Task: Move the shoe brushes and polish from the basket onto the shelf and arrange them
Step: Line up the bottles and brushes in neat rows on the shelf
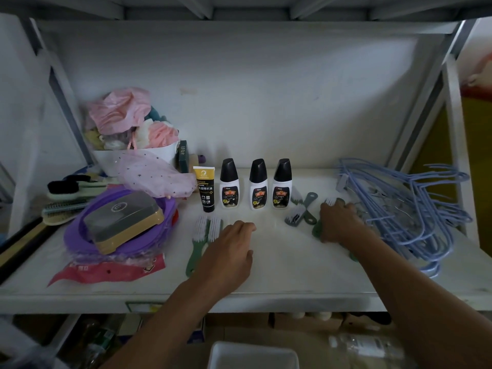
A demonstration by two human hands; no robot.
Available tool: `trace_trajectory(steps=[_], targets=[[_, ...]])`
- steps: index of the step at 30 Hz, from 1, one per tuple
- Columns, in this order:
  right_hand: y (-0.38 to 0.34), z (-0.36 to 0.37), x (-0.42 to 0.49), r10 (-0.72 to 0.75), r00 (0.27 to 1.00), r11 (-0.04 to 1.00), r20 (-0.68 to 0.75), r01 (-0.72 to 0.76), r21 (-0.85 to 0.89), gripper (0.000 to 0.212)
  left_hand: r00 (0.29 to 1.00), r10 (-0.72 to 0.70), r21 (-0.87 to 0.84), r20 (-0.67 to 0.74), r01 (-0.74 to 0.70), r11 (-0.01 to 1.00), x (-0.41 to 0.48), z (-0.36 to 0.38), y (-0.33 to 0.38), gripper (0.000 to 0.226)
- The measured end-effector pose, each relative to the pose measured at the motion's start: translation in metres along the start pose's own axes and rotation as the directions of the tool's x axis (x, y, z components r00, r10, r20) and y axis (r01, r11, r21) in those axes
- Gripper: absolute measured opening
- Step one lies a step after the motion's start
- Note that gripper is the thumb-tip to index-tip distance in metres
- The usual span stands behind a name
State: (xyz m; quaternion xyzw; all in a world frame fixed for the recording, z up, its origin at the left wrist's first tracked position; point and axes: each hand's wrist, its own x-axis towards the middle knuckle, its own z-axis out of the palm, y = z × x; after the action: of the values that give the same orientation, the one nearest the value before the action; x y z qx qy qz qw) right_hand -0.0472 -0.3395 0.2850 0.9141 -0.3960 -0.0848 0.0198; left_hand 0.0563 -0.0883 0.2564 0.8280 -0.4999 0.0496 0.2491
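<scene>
Shelf (279,265): white, carries all items noted.

Hangers (415,209): blue heap, touching the far side of the right hand.

Basin (77,235): purple, well left of the left hand.

Basket (250,351): white, below the shelf edge, between the forearms.

Left hand (229,249): palm down on the shelf, fingers loosely bent, holding nothing.

Right hand (338,222): fingers curled over a green brush (316,230). White bristles show past the knuckles, and the handle shows under the thumb.

Bottles (257,186): three polish bottles with black caps, upright in a row beyond and between the hands.

Tube (205,190): black and yellow, upright on its cap, beyond the left hand, beside the row.

Brush pair (206,235): two green brushes side by side, just left of the left hand. Contact cannot be determined.

Crossed brushes (300,211): two, just left of the right hand.
</scene>
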Motion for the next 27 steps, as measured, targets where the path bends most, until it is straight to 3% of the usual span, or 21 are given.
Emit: trace_trajectory(steps=[5, 9, 14, 17, 22, 24, 27], targets=[[-0.006, -0.008, -0.004, 0.051, 0.997, 0.998, -0.059, -0.049, 0.039, 0.055, 0.999, 0.038, 0.003, 0.003, -0.038, 0.999, 0.0, -0.001, 0.0, 0.046], [-0.007, -0.017, -0.007, 0.049, 0.97, 0.998, -0.237, -0.057, -0.024, 0.033, 0.998, 0.054, -0.004, 0.01, -0.054, 0.999, 0.0, -0.001, 0.0, 0.045], [-0.011, -0.039, -0.018, -0.003, 0.922, 1.0, -0.386, 0.009, 0.014, 0.028, 0.997, 0.082, 0.009, 0.0, -0.082, 0.997, -0.002, -0.003, 0.0, 0.044], [-0.014, -0.05, -0.031, -0.058, 0.875, 0.994, -0.481, 0.098, 0.058, 0.026, 0.996, 0.089, 0.003, -0.017, -0.089, 0.996, -0.003, -0.003, -0.002, 0.042], [-0.027, -0.06, -0.051, -0.173, 0.705, 0.894, -0.688, 0.406, 0.192, 0.022, 0.998, 0.05, -0.052, -0.043, -0.052, 0.997, -0.003, 0.0, -0.004, 0.046], [-0.037, -0.062, -0.058, -0.147, 0.746, 0.798, -0.65, 0.477, 0.367, 0.019, 0.998, 0.023, -0.107, -0.057, -0.029, 0.994, -0.002, -0.001, -0.002, 0.051], [-0.055, -0.057, -0.062, -0.12, 0.884, 0.623, -0.453, 0.422, 0.658, 0.016, 0.996, -0.036, -0.191, -0.081, 0.02, 0.981, -0.001, -0.003, 0.0, 0.05]])
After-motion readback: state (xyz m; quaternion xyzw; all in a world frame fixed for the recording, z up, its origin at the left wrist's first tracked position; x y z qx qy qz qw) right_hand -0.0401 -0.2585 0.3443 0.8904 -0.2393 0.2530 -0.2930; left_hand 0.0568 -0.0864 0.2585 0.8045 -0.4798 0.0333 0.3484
